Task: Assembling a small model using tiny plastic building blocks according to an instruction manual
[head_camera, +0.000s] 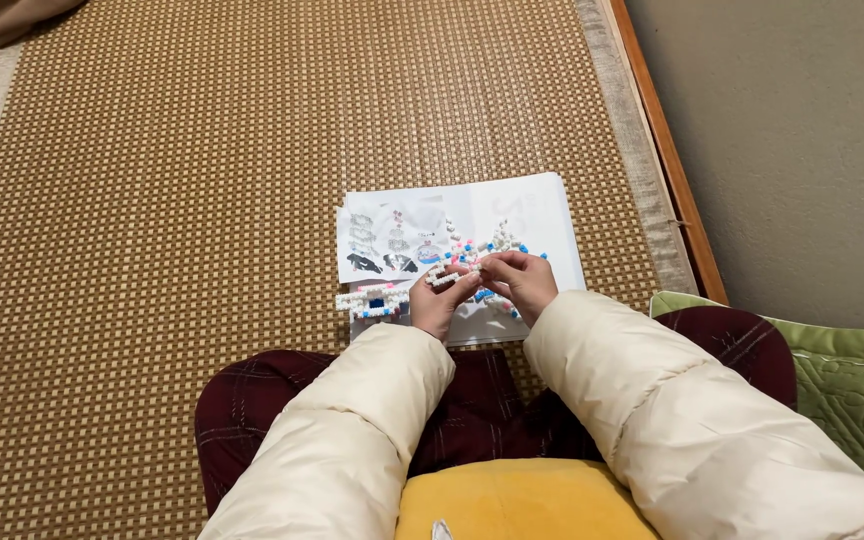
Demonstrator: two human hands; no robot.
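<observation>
Both hands, left hand (439, 300) & right hand (522, 280), pinch white bead piece (449, 273) (prob. unfinished) over instruction sheet (532, 215).

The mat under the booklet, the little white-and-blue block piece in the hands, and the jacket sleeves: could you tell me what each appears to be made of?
The mat looks like woven straw or rattan, matte tan with a checked weave. The block piece, pinched by the left hand and right hand, seems to be small moulded plastic bricks, slightly glossy. The sleeves look like puffy quilted synthetic fabric, cream with a soft sheen.
</observation>
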